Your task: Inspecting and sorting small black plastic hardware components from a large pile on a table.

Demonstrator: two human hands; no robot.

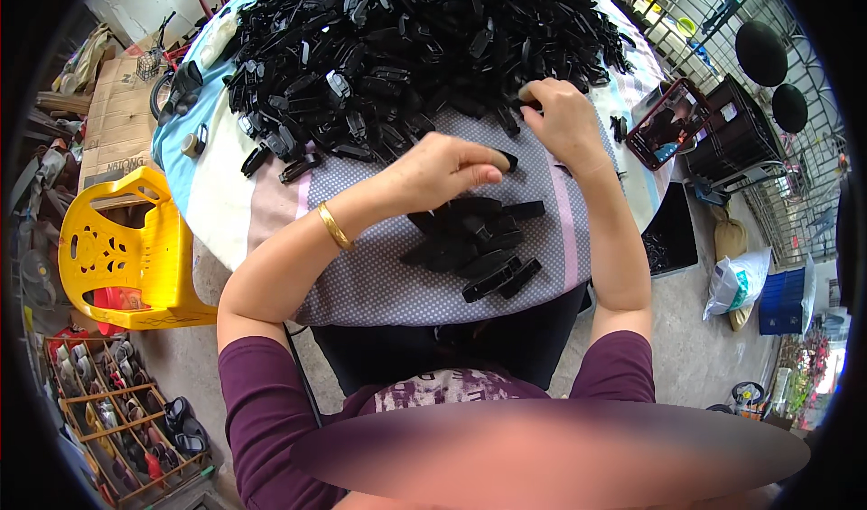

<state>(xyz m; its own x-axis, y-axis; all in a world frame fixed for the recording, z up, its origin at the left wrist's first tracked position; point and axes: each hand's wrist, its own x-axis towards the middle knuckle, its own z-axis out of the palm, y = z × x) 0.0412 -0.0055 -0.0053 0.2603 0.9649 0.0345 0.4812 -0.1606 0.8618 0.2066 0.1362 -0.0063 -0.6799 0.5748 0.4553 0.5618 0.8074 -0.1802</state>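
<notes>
A large heap of small, glossy black plastic pieces [388, 50] covers the far part of the round table. My left hand [442, 171], with a gold bangle on its wrist, is closed, and a black plastic piece [510, 161] sticks out at its fingertips. At the heap's near edge, my right hand [564, 122] has thumb and fingers pinched on another black plastic piece, mostly hidden by the fingers. Nearer to me, below the left hand, lies a smaller group of black pieces [483, 248] on the dotted grey cloth [361, 280].
A phone [668, 124] stands propped at the table's right side, beside a black crate [736, 126]. To the left are a yellow plastic chair [135, 248] and a shoe rack [126, 420]. A small round object [192, 142] lies near the table's left edge.
</notes>
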